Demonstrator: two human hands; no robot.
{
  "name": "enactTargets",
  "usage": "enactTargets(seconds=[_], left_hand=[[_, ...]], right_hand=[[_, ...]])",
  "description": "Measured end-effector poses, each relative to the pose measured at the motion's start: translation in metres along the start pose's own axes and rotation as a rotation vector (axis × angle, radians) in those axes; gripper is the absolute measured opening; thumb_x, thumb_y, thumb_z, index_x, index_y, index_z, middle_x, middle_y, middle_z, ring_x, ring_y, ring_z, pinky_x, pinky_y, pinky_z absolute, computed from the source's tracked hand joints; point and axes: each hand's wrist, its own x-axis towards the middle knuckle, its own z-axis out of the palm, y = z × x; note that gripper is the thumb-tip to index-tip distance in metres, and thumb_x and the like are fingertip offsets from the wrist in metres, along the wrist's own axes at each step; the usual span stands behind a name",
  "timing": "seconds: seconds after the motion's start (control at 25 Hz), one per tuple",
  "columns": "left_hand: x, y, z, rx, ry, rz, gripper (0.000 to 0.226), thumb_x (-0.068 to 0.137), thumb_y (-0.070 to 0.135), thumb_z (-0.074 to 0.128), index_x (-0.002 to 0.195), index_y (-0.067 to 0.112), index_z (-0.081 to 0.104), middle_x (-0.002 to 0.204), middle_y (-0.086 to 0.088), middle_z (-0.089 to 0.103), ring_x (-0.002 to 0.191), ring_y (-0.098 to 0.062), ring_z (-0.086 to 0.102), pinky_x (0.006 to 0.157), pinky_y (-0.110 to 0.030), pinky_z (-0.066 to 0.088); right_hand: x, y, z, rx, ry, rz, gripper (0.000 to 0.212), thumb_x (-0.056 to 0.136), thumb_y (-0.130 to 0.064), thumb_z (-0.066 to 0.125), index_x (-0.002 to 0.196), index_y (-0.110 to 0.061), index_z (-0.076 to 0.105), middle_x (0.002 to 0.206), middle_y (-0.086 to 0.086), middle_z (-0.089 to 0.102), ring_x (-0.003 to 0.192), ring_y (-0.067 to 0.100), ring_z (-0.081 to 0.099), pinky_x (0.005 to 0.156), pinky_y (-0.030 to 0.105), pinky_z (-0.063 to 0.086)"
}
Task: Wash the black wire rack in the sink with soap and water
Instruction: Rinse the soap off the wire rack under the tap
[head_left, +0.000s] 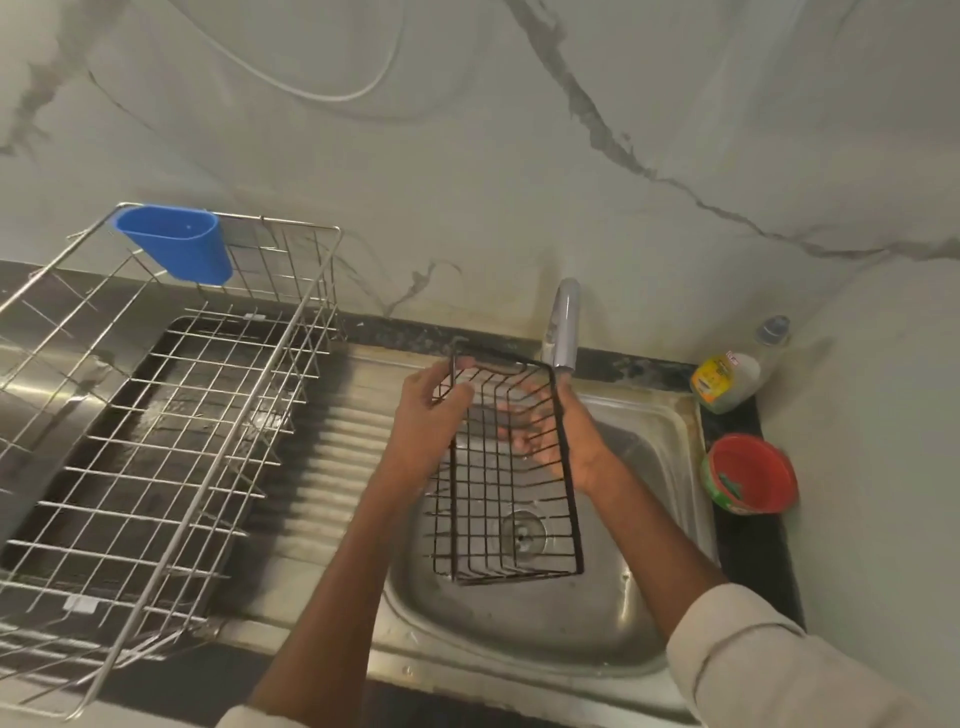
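Steel dish drainer (171, 415) with a blue cup (176, 243) stands on the left draining board; just right of it the left hand (428, 415) curls its fingers round the left rim of the black wire rack (511, 467), held tilted above the sink (670, 415) beneath the tap (563, 327), while the right hand (558, 439) lies inside the rack, fingers extended against the wires, forearm angled from lower right, soap bottle (727, 382) and red bowl (750, 475) beyond

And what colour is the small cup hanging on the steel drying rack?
Blue; the cup shows clearly in the head view, on the rack's back corner.
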Motion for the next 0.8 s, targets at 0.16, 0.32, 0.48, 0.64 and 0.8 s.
enactTargets(seconds=[0.16,0.32,0.48,0.64,0.8], left_hand=[[-0.004,-0.027,0.005,-0.034,0.001,0.053,0.024,0.110,0.027,0.058,0.122,0.031,0.078,0.133,0.009,0.072,0.128,-0.009,0.064,0.111,-0.040,0.049],[0.003,-0.045,0.018,-0.005,0.011,-0.019,0.039,0.107,0.031,0.060,0.141,0.015,0.069,0.118,0.020,0.078,0.117,0.002,0.068,0.107,-0.025,0.049],[0.020,-0.057,0.044,0.009,-0.082,-0.124,0.020,0.100,0.016,0.071,0.118,0.012,0.079,0.111,-0.003,0.082,0.112,-0.019,0.075,0.112,-0.046,0.052],[0.040,-0.051,0.050,-0.401,-0.422,-0.398,0.022,0.096,-0.005,0.066,0.117,0.000,0.074,0.130,-0.019,0.073,0.127,-0.033,0.066,0.122,-0.050,0.043],[0.058,-0.047,0.062,-0.502,-0.626,-0.425,0.028,0.094,-0.002,0.070,0.122,-0.003,0.072,0.148,-0.022,0.063,0.143,-0.034,0.056,0.125,-0.044,0.036]], right_hand=[[0.012,0.014,-0.004,0.037,0.015,-0.187,0.063,0.096,-0.070,0.047,0.134,-0.023,0.064,0.124,0.013,0.073,0.107,0.028,0.071,0.082,0.035,0.056],[0.008,0.022,-0.017,0.003,0.113,-0.316,0.053,0.089,-0.009,0.074,0.135,-0.031,0.064,0.124,0.001,0.073,0.122,0.031,0.065,0.102,0.048,0.055],[-0.005,0.024,-0.036,0.028,0.263,-0.346,0.078,0.076,0.016,0.072,0.136,-0.033,0.063,0.125,0.000,0.071,0.117,0.026,0.068,0.087,0.030,0.060],[-0.028,0.029,-0.049,-0.017,0.405,-0.442,0.083,0.076,0.011,0.079,0.138,-0.041,0.057,0.137,-0.009,0.061,0.119,0.000,0.062,0.092,0.030,0.060],[-0.039,0.040,-0.047,0.002,0.544,-0.509,0.083,0.074,0.000,0.086,0.139,-0.041,0.054,0.134,-0.006,0.062,0.121,0.012,0.064,0.101,0.042,0.057]])
